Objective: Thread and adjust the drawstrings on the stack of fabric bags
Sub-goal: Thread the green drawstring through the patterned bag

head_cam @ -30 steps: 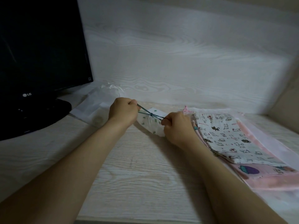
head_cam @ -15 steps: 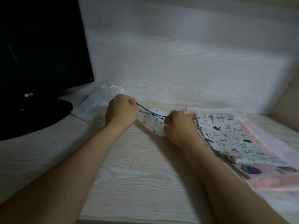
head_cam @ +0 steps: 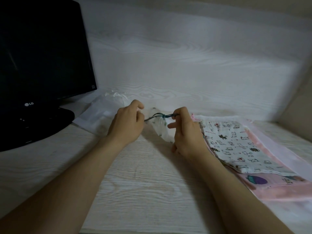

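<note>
A small white bag with green specks (head_cam: pixel 163 130) hangs between my two hands, just above the desk. Its dark teal drawstring (head_cam: pixel 157 115) runs slack from hand to hand and carries a knot near the right end. My left hand (head_cam: pixel 126 123) pinches the left end of the drawstring. My right hand (head_cam: pixel 184 132) pinches the right end between thumb and forefinger, other fingers loose. To the right lies a stack of fabric bags: a white cat-print bag (head_cam: pixel 234 144) on top of pink ones (head_cam: pixel 276 183).
A black LG monitor (head_cam: pixel 40 53) on its stand fills the left. A sheer white pouch (head_cam: pixel 99 114) with ribbon lies behind my left hand. A pale wood-grain wall rises behind the wood-grain desk (head_cam: pixel 143 191), whose front edge is near me.
My hands came closer together, so the taut drawstring went slack and now curves. My right hand rose and its lower fingers opened; my left hand loosened from a fist.
</note>
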The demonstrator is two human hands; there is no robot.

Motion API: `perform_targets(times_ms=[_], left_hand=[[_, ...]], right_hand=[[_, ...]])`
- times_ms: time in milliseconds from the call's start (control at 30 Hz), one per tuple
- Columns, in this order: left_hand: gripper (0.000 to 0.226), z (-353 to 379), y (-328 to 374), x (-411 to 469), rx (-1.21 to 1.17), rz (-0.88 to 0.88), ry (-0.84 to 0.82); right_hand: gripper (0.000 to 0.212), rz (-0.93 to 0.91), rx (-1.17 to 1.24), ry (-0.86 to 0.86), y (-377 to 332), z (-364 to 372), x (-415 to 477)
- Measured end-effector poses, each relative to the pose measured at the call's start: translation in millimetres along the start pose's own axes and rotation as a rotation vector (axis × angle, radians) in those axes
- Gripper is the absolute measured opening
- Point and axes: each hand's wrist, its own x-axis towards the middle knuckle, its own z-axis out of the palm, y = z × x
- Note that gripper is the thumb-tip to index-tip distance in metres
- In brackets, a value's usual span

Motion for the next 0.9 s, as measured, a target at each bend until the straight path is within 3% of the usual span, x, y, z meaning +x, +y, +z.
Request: perform_targets(times_ms=[133, 233, 300, 400, 600, 767, 900], left_hand=[[0.081, 1.5, 0.2, -2.9, -0.153, -0.008, -0.189], [0.098, 2.5, -1.5, -3.6, -0.183, 0.024, -0.323], [0.089, 4.2, -2.0, -3.2, -0.239, 0.043, -0.352], [0.055, 6.3, 1.0, -2.6, -0.274, 0.059, -0.3], [0.014, 0.0, 7.2, 4.7, -0.426, -0.004, -0.209], [0.005, -8.1, 21.6, 8.0, -0.725, -0.084, -0.062], [0.009, -19.0, 34.2, 9.5, -0.865, -0.191, 0.056]], right_hand=[[0.016, -0.135, -0.041, 0.118, -5.9, 1.4, 1.6], [0.021, -0.23, -0.126, 0.137, -8.8, -0.3, 0.4], [0.023, -0.273, -0.143, 0.158, -10.8, -2.2, -0.2], [0.021, -0.285, -0.092, 0.207, -12.3, -3.9, 0.2], [0.028, -0.153, 0.099, 0.389, -19.1, -6.9, -2.2], [0.059, -0.044, 0.187, 0.349, -19.4, -7.7, -2.9], [0.059, -0.006, 0.228, 0.347, -21.3, -4.4, -0.2]])
